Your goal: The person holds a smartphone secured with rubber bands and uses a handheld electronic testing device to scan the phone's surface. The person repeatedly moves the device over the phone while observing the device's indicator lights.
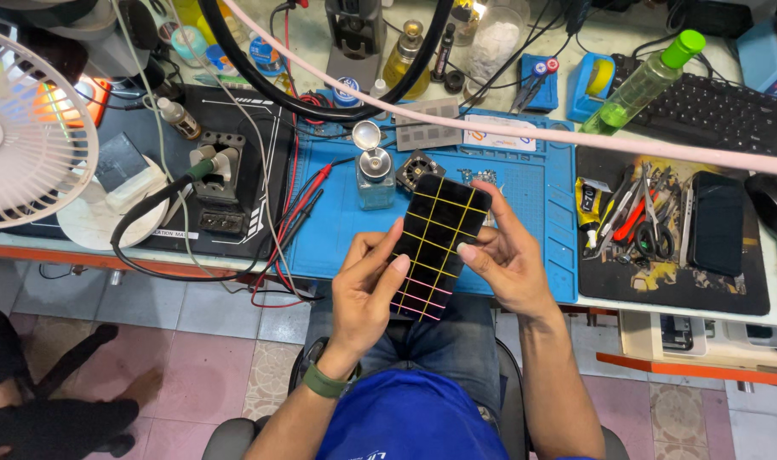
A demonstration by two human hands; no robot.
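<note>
Left hand (367, 290) and right hand (507, 260) both clasp the phone (437, 247) (yellow grid lit), right thumb seemingly touching its screen

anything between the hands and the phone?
Nothing visible. The left hand and the right hand both touch the phone directly, gripping its edges, held above the blue mat.

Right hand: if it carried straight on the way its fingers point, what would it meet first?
The right hand points left and already touches the phone with the grid screen; beyond that, probably the left hand.
</note>
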